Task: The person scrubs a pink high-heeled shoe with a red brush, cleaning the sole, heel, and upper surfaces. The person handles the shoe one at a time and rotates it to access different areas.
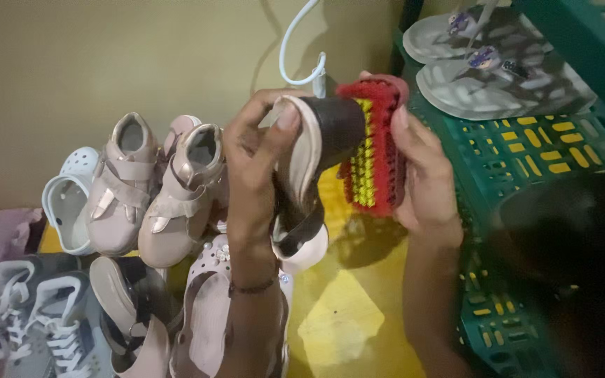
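Left hand (253,164): raised at centre of the view, fingers curled, thumb on the pale sole edge; grip pinching the small shoe (313,164).
Small shoe: dark upper, pale cream sole, held sole toward the camera, toe end up and right, touching the brush bristles; a strap hangs below the hand.
Right hand (425,178): just right of the shoe, fingers wrapped over the back of the brush (374,143); grip closed around the brush.
Brush: red bristle border, yellow bristles in the middle, bristle face turned left against the shoe's dark upper.
Wrist band (250,287): thin dark band on the left wrist.
Pink high-top pair (155,189): two pale pink strapped shoes, upright, left of the left hand, against the wall.
White clog (68,196): far left, beside the pink pair, perforated top.
Grey sneakers (29,315): near left corner, white laces.
Pink sandal (208,308): near, under the left forearm, perforated with small studs.
Dark flat shoe (131,301): between the sneakers and the pink sandal, pale insole.
Green rack (526,154): right side, teal plastic lattice with yellow showing through slots.
Grey flip-flops (498,66): pair lying on the rack, far right; small coloured ornament on each strap.
White cable (292,52): looped against the beige wall, far centre.
Floor (344,315): yellow, beneath the hands.
Labels: none legible.
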